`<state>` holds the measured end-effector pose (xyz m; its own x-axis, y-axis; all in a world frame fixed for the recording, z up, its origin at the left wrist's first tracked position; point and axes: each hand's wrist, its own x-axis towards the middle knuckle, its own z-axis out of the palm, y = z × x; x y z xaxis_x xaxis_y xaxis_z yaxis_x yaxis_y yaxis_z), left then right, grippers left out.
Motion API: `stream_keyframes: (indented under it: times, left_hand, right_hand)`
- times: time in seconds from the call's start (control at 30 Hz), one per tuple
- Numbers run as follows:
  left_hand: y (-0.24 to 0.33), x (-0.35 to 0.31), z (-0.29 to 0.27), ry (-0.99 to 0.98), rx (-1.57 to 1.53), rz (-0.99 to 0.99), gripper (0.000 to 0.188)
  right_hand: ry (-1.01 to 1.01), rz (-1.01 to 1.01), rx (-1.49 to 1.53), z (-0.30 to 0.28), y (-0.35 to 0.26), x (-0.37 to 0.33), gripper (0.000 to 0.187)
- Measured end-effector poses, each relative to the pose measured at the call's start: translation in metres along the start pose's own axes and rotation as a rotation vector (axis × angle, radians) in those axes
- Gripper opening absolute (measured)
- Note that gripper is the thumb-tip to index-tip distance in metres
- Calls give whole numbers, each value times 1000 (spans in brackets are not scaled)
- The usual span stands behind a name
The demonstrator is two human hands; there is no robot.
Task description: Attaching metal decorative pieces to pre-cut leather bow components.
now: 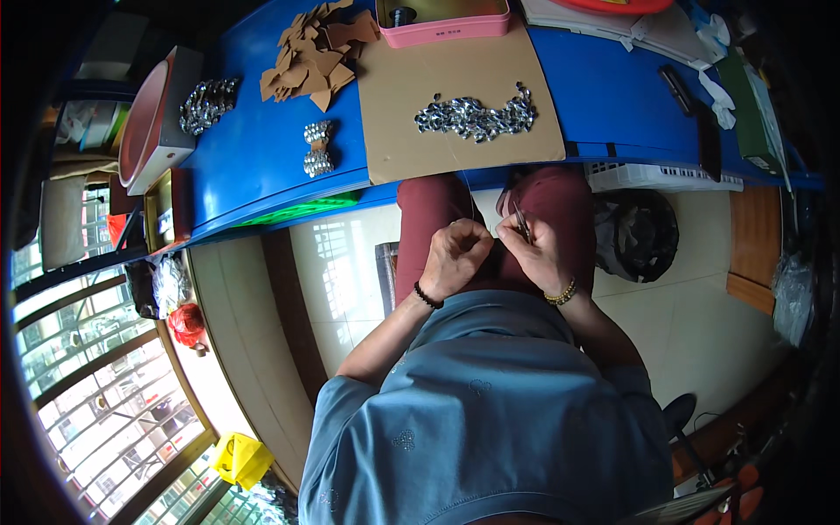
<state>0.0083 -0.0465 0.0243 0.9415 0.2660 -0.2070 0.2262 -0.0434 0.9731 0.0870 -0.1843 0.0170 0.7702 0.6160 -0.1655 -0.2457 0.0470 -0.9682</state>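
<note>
My left hand (459,254) is closed in a pinch above my lap, below the table's front edge. A thin thread (470,194) runs down from the table toward its fingertips; the very end is too small to make out. Close beside it, my right hand (535,254) is closed round a slim dark metal tool (523,224), whose exact kind I cannot tell. On the brown cardboard sheet (394,105) in front of me lies a heap of shiny silver beaded strands (477,118). The thread seems to pass over this sheet.
Left on the blue table (236,166) are brown card pieces (315,57), a card wound with silver beads (318,149) and more beaded bundles (208,105). A pink tin (446,33) holds a dark spool. A black bag (636,236) stands right of my legs.
</note>
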Motion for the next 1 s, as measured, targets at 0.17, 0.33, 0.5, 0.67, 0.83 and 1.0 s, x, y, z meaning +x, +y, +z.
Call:
stream_keyframes:
  times: [0.17, 0.33, 0.5, 0.67, 0.83, 1.0]
  left_hand:
    - [1, 1, 3, 56, 24, 68, 3]
    - [1, 2, 3, 62, 79, 78, 4]
    - [4, 1, 4, 69, 105, 75, 4]
    - [5, 0, 4, 46, 152, 88, 4]
    - [5, 0, 5, 43, 164, 109, 5]
    - [4, 0, 4, 44, 170, 134, 5]
  right_hand:
    - [-21, -31, -73, 2, -2, -1, 10]
    - [-23, -40, -119, 3, -4, 0, 13]
    - [-15, -36, -105, 1, 0, 1, 13]
    - [-31, -6, -93, 0, -1, 0, 12]
    - [-28, 6, -82, 0, -2, 0, 12]
    - [-29, 0, -62, 1, 0, 0, 11]
